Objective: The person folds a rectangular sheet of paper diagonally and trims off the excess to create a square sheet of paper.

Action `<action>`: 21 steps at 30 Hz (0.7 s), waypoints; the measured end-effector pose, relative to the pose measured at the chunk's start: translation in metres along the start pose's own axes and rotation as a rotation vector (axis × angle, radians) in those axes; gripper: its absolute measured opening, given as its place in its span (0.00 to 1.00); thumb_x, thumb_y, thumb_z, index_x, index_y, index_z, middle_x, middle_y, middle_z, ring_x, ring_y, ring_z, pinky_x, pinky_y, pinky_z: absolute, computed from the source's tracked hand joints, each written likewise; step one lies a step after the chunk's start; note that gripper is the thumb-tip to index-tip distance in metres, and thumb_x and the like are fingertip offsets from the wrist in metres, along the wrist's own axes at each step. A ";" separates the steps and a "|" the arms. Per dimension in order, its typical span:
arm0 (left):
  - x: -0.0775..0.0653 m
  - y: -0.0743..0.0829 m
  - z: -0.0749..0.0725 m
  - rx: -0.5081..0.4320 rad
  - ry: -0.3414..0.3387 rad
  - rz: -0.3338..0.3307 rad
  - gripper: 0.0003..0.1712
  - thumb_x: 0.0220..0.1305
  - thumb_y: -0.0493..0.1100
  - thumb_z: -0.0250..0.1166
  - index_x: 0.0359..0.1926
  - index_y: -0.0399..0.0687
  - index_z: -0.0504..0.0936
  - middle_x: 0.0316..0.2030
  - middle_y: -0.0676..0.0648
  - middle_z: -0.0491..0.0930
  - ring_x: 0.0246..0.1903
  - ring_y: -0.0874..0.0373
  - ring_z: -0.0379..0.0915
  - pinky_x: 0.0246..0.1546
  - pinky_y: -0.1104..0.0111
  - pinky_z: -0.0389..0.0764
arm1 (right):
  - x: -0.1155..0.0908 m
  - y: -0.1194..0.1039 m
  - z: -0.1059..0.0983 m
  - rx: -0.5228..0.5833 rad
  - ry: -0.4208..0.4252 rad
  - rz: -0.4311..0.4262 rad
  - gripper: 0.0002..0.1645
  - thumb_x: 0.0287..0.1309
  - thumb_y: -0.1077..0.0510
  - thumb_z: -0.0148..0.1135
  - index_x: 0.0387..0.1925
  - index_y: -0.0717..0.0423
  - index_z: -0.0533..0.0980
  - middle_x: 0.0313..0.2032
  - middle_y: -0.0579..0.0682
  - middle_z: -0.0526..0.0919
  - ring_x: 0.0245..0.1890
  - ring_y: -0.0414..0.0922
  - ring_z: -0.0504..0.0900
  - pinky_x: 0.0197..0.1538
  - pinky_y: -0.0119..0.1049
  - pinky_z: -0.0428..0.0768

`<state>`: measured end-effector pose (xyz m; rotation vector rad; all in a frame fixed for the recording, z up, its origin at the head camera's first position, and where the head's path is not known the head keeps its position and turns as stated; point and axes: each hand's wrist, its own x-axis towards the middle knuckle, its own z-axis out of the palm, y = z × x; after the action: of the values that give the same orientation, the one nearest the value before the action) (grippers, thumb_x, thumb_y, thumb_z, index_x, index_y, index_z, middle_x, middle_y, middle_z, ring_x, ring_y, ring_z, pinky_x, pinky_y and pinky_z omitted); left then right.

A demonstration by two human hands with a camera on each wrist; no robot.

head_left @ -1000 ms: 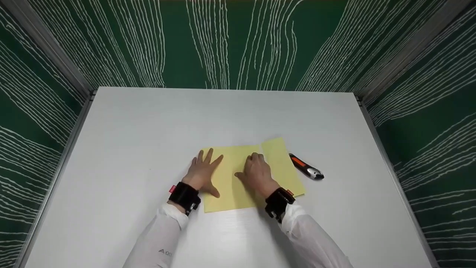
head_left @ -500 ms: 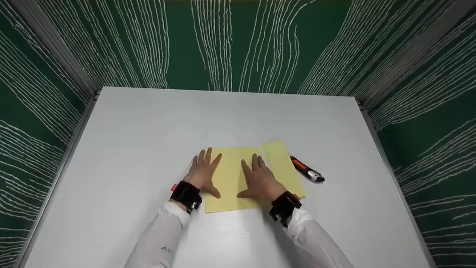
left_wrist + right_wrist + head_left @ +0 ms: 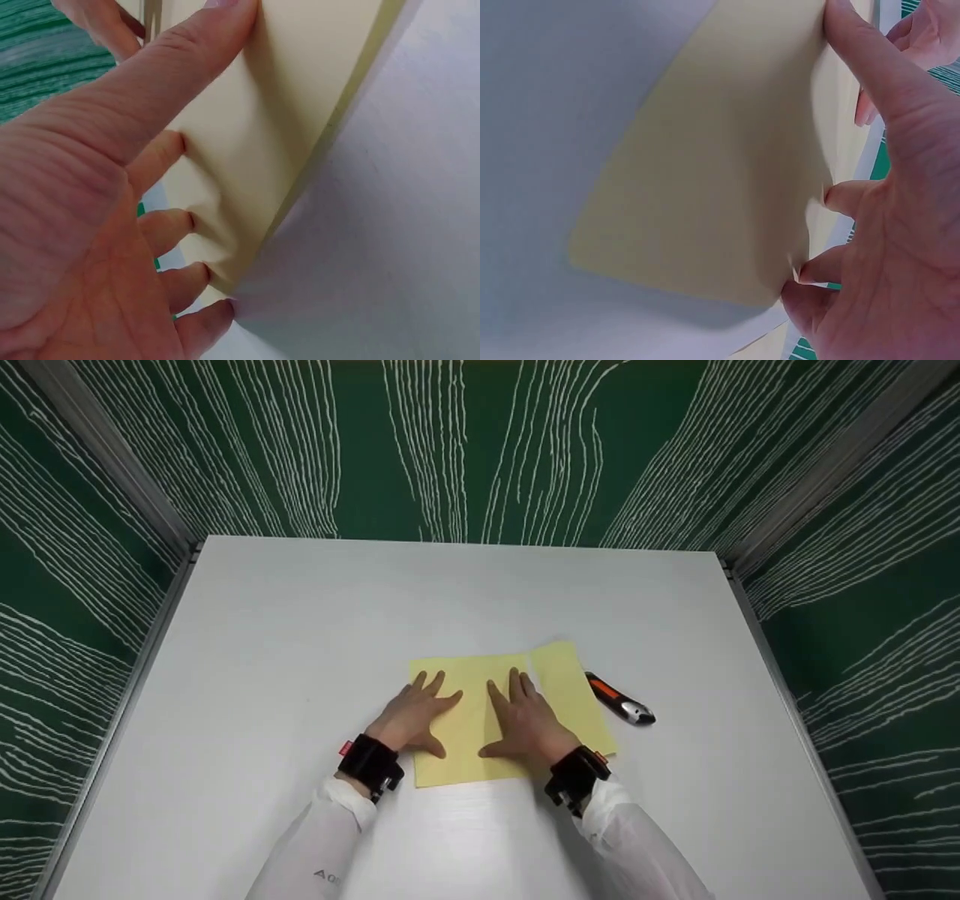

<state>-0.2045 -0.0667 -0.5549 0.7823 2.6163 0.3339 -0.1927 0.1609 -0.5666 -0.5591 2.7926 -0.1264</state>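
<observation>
A yellow sheet of paper [image 3: 466,735] lies on the white table, with a narrower, tilted yellow piece [image 3: 574,697] at its right. A small gap shows between their top edges; my right hand hides where they meet lower down. My left hand [image 3: 416,714] rests on the sheet's left side with fingers spread, and its fingertips touch the yellow paper [image 3: 285,97] in the left wrist view. My right hand [image 3: 529,725] is spread over the sheet's right side. In the right wrist view, its fingertips touch the edge of a yellow paper [image 3: 682,202].
A black and orange utility knife [image 3: 619,700] with a silver end lies just right of the yellow piece, which seems to cover its tip. The white table [image 3: 300,622] is bordered by metal rails and green walls with white lines.
My right hand has uncurled its fingers and spread them flat over the paper. My left hand has slid slightly, its fingertips now lower and further right on the sheet.
</observation>
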 end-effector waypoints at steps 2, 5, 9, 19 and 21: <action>-0.001 -0.001 0.000 -0.013 0.007 0.014 0.60 0.36 0.59 0.77 0.71 0.57 0.58 0.73 0.36 0.43 0.71 0.32 0.38 0.66 0.42 0.55 | 0.000 0.001 0.001 0.008 0.001 -0.005 0.71 0.34 0.22 0.65 0.73 0.53 0.48 0.71 0.72 0.43 0.71 0.67 0.46 0.64 0.57 0.66; -0.001 -0.004 0.000 -0.037 0.011 0.035 0.59 0.38 0.59 0.76 0.71 0.56 0.58 0.73 0.36 0.43 0.71 0.32 0.37 0.67 0.42 0.54 | -0.001 0.003 0.002 0.026 0.013 -0.021 0.71 0.35 0.23 0.65 0.73 0.53 0.48 0.71 0.72 0.42 0.71 0.68 0.45 0.64 0.58 0.65; -0.002 -0.009 0.003 -0.097 0.050 0.044 0.48 0.50 0.58 0.71 0.70 0.55 0.61 0.73 0.37 0.44 0.72 0.35 0.37 0.69 0.44 0.50 | -0.002 0.007 0.007 0.066 0.018 -0.042 0.70 0.38 0.22 0.62 0.73 0.52 0.45 0.71 0.71 0.38 0.72 0.67 0.40 0.67 0.57 0.61; -0.003 -0.009 0.013 -0.136 0.145 0.034 0.40 0.56 0.57 0.65 0.68 0.53 0.65 0.73 0.39 0.48 0.72 0.38 0.39 0.71 0.47 0.47 | -0.006 0.014 0.016 0.102 0.067 -0.106 0.66 0.45 0.23 0.57 0.73 0.57 0.45 0.72 0.70 0.37 0.73 0.64 0.37 0.72 0.52 0.54; -0.002 -0.007 0.014 -0.132 0.142 0.012 0.40 0.56 0.58 0.65 0.68 0.54 0.65 0.73 0.39 0.47 0.72 0.38 0.39 0.71 0.47 0.47 | -0.006 0.014 0.016 0.092 0.077 -0.114 0.66 0.45 0.23 0.57 0.73 0.58 0.46 0.72 0.69 0.38 0.73 0.65 0.38 0.72 0.52 0.54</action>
<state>-0.2004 -0.0720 -0.5691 0.7547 2.6878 0.5796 -0.1875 0.1759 -0.5823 -0.7046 2.8115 -0.3050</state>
